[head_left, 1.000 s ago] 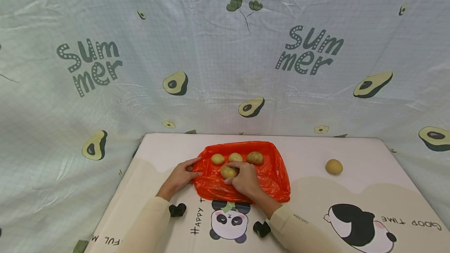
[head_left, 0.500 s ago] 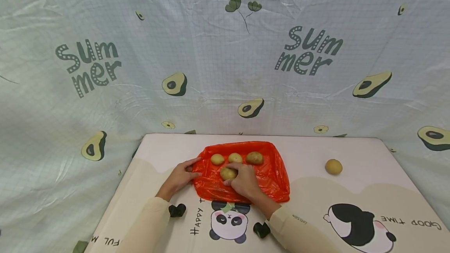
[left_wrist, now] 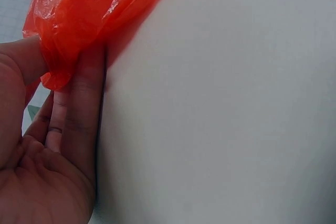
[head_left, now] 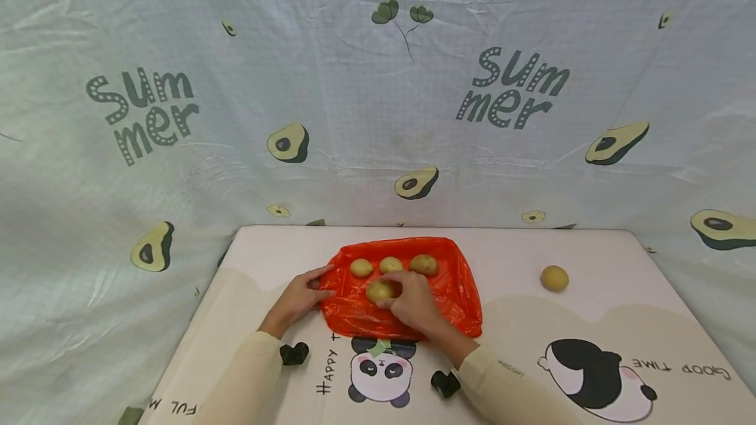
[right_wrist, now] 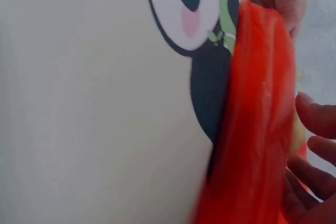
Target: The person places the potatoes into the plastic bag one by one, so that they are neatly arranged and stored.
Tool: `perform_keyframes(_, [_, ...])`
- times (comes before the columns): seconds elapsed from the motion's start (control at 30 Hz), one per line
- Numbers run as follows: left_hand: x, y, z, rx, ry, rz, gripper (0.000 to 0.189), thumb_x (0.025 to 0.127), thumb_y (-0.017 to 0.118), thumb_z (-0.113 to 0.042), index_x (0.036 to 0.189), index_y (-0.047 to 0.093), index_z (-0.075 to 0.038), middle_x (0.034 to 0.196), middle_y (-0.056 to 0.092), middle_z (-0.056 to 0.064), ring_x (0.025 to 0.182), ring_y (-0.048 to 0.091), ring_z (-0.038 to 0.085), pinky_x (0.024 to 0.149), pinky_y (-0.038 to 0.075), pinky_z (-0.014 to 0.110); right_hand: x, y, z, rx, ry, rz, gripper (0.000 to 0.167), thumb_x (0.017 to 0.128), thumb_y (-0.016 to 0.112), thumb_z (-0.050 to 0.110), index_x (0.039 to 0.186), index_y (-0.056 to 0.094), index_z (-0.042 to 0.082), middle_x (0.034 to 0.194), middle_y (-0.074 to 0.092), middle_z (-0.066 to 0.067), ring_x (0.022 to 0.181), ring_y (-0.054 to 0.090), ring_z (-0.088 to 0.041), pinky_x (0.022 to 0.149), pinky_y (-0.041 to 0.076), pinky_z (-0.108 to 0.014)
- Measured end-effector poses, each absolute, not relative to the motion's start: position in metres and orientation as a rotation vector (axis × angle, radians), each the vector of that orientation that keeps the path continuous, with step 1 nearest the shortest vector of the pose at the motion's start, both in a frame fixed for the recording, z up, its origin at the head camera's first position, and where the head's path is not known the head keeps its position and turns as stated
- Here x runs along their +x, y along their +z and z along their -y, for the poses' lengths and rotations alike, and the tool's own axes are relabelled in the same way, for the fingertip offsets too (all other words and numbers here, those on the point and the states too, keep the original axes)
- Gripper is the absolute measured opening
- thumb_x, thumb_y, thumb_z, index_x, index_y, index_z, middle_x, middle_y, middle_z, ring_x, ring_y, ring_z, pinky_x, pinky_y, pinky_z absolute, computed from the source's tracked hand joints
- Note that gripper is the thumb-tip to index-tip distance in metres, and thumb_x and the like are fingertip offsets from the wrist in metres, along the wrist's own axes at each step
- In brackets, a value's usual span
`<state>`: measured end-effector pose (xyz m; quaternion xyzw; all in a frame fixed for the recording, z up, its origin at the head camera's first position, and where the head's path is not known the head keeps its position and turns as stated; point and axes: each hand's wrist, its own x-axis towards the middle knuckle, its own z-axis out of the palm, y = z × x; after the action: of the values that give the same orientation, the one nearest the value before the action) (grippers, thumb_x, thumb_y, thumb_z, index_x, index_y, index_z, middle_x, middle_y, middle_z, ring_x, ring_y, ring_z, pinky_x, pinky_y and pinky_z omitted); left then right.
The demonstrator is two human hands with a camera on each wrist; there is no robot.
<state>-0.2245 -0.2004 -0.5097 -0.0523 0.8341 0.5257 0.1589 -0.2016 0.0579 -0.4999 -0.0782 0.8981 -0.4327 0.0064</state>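
Observation:
In the head view, a red plastic bag [head_left: 451, 307] lies spread open like a shallow tray on the table. My right hand [head_left: 413, 302] grips a potato [head_left: 379, 291] inside it, thumb on the near side and fingers on the far side. Behind that sit a small potato [head_left: 361, 268], a second small one [head_left: 391, 265] and a larger brownish potato [head_left: 423, 265]. At the bag's left side, my left hand [head_left: 298, 297] holds the edge; the left wrist view shows the red plastic [left_wrist: 89, 19] between thumb and fingers. The right wrist view mostly hides the gripped potato behind the bag's wall.
One more potato [head_left: 554, 278] lies on the table at the right, outside the bag. The table [head_left: 514, 346] carries panda and dog prints. A patterned cloth [head_left: 354, 84] hangs behind it. Small black objects [head_left: 445, 384] show beside both wrists.
The head view has shifted slightly, so the scene sits a little further left. My right forearm has turned a little. Both hands keep their hold on potato and bag.

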Motion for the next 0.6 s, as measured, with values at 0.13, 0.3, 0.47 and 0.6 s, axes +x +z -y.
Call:
perform_keyframes(0.13, [-0.225, -0.509, 0.201, -0.157, 1.516, -2.372, 0.062, 0.097, 0.07, -0.009, 0.155, 0.051, -0.016, 0.136, 0.062, 0.023, 0.103, 0.065, 0.024, 0.087, 0.064, 0.034, -0.203, -0.494, -0.066, -0.246, -1.379, -2.833, 0.045, 0.082, 0.087, 0.013, 0.126, 0.076, 0.011, 0.128, 0.074, -0.009, 0.122, 0.065, -0.032, 0.106, 0.057, -0.053])
perform_keyframes(0.3, [-0.225, -0.509, 0.2, -0.16, 1.516, -2.372, 0.061, 0.097, 0.07, -0.009, 0.155, 0.051, -0.016, 0.14, 0.061, 0.024, 0.105, 0.066, 0.025, 0.088, 0.065, 0.036, -0.205, -0.487, -0.08, -0.201, -1.364, -2.885, 0.043, 0.081, 0.089, 0.015, 0.123, 0.078, 0.011, 0.125, 0.075, -0.009, 0.123, 0.065, -0.033, 0.101, 0.059, -0.052])
perform_keyframes(0.47, [-0.225, -0.51, 0.2, -0.153, 1.505, -2.379, 0.062, 0.097, 0.07, -0.009, 0.156, 0.05, -0.015, 0.142, 0.06, 0.024, 0.105, 0.065, 0.025, 0.089, 0.064, 0.037, -0.207, -0.483, -0.098, -0.152, -1.352, -2.901, 0.042, 0.082, 0.088, 0.014, 0.122, 0.078, 0.012, 0.126, 0.075, -0.008, 0.123, 0.065, -0.033, 0.099, 0.061, -0.051])
perform_keyframes(0.6, [-0.226, -0.511, 0.199, -0.168, 1.504, -2.382, 0.062, 0.097, 0.07, -0.009, 0.155, 0.051, -0.016, 0.143, 0.06, 0.023, 0.104, 0.065, 0.025, 0.089, 0.065, 0.037, -0.211, -0.48, -0.114, -0.141, -1.384, -2.891, 0.039, 0.084, 0.086, 0.012, 0.122, 0.077, 0.012, 0.122, 0.077, -0.007, 0.116, 0.068, -0.031, 0.096, 0.062, -0.046])
